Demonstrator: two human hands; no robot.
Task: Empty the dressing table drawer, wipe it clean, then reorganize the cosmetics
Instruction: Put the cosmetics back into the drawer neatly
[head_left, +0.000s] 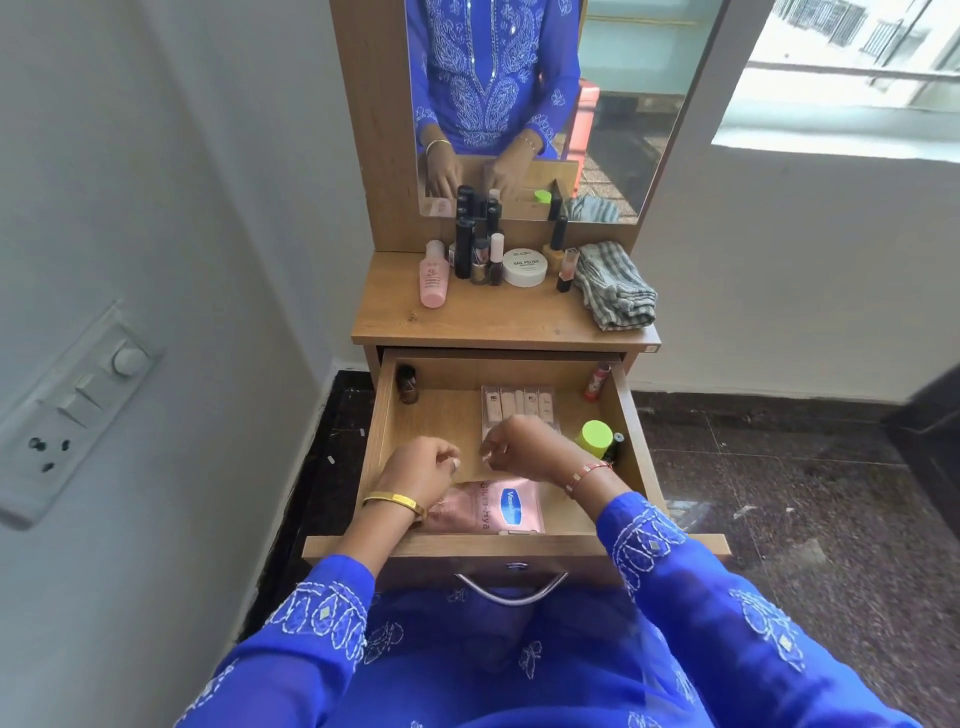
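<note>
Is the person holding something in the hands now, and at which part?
Cannot tell. Both the left hand and right hand hover over the open drawer with fingers curled, but no held thing is clearly visible.

Matt wood-grain laminate on the drawer (631, 415) and dressing-table top (498, 317); curved handle (511, 590) at 6 o'clock of shiny polished metal. Glossy pink plastic sachets (493, 506) on the drawer floor, a smooth lime-green plastic cap (596, 435) at 3 o'clock, a clear plastic pack of tubes (519, 402) towards 12. Soft woven checked cloth (615, 286) folded on top at 2 o'clock, beside a smooth white plastic tub (524, 266).
</note>
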